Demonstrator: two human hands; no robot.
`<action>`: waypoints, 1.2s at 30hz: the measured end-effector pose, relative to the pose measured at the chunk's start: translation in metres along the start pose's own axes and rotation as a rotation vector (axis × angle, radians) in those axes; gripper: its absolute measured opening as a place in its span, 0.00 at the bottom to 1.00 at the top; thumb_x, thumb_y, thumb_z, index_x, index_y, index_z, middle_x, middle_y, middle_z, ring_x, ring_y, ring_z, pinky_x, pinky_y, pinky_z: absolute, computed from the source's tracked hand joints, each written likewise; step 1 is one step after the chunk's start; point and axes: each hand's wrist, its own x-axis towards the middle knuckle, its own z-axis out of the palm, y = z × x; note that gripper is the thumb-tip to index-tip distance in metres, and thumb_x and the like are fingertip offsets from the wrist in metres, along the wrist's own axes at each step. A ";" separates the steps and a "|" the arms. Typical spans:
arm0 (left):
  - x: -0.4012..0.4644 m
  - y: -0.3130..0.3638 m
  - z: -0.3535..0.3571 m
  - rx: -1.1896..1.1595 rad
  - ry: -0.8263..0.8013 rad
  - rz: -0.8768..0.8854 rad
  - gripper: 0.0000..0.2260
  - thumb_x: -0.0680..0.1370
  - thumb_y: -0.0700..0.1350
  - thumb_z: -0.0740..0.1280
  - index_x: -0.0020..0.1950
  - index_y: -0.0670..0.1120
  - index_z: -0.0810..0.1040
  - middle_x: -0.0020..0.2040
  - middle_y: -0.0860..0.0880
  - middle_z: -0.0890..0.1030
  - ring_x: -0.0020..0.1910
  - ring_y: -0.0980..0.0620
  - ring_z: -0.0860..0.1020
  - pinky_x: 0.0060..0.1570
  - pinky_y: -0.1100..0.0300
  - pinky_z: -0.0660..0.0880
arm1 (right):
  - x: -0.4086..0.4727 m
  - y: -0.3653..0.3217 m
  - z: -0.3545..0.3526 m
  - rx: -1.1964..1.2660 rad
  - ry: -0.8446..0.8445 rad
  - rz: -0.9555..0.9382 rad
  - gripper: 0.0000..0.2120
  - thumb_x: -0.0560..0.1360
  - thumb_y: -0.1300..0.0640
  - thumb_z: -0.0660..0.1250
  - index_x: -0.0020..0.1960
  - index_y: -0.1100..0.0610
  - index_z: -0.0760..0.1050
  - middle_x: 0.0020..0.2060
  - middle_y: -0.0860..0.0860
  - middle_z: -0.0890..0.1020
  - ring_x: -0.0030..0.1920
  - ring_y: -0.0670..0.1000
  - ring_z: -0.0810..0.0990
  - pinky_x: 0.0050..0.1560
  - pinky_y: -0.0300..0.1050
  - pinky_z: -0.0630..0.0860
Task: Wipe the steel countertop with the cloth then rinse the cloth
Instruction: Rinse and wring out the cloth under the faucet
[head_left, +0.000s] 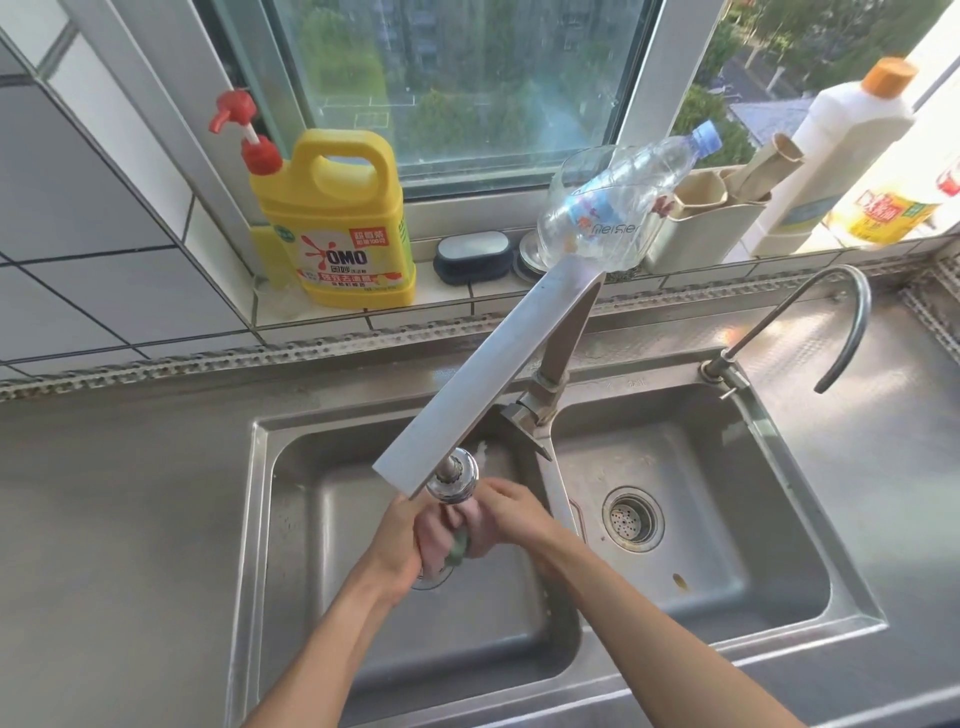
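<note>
A pink cloth (480, 535) with a green patch is bunched between both my hands, directly under the chrome nozzle of the flat steel faucet (467, 384), over the left sink basin (322, 545). My left hand (400, 545) grips the cloth's left side. My right hand (511, 506) closes over its right side. The steel countertop (114, 493) stretches to the left of the sink. Whether water runs from the nozzle I cannot tell.
The right basin (727, 493) has a drain strainer (632, 518). A thin curved tap (841, 317) stands at the back right. On the window ledge are a yellow detergent jug (337, 223), a dark sponge holder (470, 257), a plastic bottle (618, 202), a beige holder (711, 218) and a white bottle (841, 150).
</note>
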 end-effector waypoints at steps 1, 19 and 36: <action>0.000 0.001 0.006 -0.057 0.027 -0.024 0.14 0.73 0.51 0.66 0.37 0.40 0.80 0.36 0.41 0.79 0.37 0.47 0.78 0.41 0.57 0.76 | -0.003 0.003 0.009 0.020 -0.009 0.019 0.26 0.70 0.30 0.65 0.48 0.50 0.85 0.44 0.45 0.88 0.46 0.47 0.85 0.46 0.43 0.82; 0.021 -0.001 0.042 -0.253 0.343 -0.290 0.17 0.80 0.43 0.66 0.34 0.54 0.65 0.31 0.51 0.68 0.30 0.52 0.69 0.32 0.59 0.68 | -0.016 0.000 0.059 -0.590 0.535 -0.236 0.14 0.84 0.45 0.54 0.46 0.54 0.64 0.47 0.58 0.83 0.49 0.66 0.79 0.41 0.52 0.65; 0.001 0.008 0.022 -0.430 0.330 -0.179 0.02 0.80 0.42 0.67 0.49 0.47 0.78 0.40 0.43 0.84 0.35 0.46 0.83 0.34 0.56 0.81 | -0.024 -0.039 0.005 -0.760 0.358 -0.175 0.13 0.79 0.45 0.62 0.55 0.53 0.77 0.51 0.52 0.84 0.53 0.58 0.82 0.46 0.48 0.72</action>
